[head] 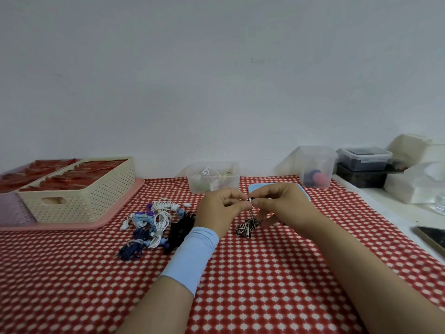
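My left hand (220, 209) and my right hand (281, 206) meet above the red-and-white patterned tablecloth (265, 273). Both pinch the end of a black-and-white striped earphone (250, 200) between their fingertips. Its cable hangs down to a tangled striped bundle (248, 226) lying on the cloth just below the hands. A light blue band covers my left wrist. Left of the hands lies a pile of coiled earphones (156, 225) in white, blue, purple and black.
A cream perforated basket (81, 203) with red items stands on a pink tray (115, 213) at the left. Clear plastic containers (213, 177) (316, 166) line the back, with a light blue lid (304, 192) behind my right hand. Stacked boxes (363, 162) and a dark phone (431, 237) sit at the right.
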Demonstrator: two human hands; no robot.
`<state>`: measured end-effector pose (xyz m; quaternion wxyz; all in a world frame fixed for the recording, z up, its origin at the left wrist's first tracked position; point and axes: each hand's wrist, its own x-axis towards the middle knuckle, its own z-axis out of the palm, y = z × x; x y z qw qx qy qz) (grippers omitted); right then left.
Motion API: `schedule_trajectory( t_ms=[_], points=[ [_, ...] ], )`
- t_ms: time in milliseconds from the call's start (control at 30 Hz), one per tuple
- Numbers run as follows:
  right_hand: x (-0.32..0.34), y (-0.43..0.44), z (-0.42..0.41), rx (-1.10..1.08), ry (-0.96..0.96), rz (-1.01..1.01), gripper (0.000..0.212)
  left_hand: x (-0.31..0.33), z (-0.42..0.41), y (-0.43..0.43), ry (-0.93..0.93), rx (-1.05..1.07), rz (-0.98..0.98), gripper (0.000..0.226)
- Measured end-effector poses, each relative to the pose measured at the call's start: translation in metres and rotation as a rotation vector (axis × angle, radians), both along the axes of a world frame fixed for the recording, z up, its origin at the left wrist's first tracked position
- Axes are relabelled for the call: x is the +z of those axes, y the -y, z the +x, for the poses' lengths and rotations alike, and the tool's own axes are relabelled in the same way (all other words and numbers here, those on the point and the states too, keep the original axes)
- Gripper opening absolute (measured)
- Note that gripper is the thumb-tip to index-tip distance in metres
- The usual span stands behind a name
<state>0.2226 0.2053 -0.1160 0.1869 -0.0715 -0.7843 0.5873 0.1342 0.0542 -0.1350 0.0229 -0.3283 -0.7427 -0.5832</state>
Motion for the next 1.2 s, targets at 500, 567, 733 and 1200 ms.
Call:
schedule_trajectory(
  t_ms=[500, 567, 733, 1200],
  points=[
    [-0.005, -0.002, -0.004, 0.028, 0.123, -0.186, 0.009, 0.001, -0.001, 0.002, -0.282, 0.022, -0.136, 0.012],
    [-0.004, -0.004, -0.004, 0.051, 0.145, -0.209, 0.010, 0.000, -0.001, 0.001, -0.260, 0.017, -0.120, 0.012],
    [0.001, -0.011, -0.002, 0.126, 0.196, -0.360, 0.024, 0.000, -0.001, 0.001, -0.137, 0.000, -0.029, 0.013],
    [-0.003, -0.015, -0.006, 0.149, 0.206, -0.306, 0.029, 0.002, 0.001, -0.001, 0.094, -0.108, 0.067, 0.016]
  ],
)
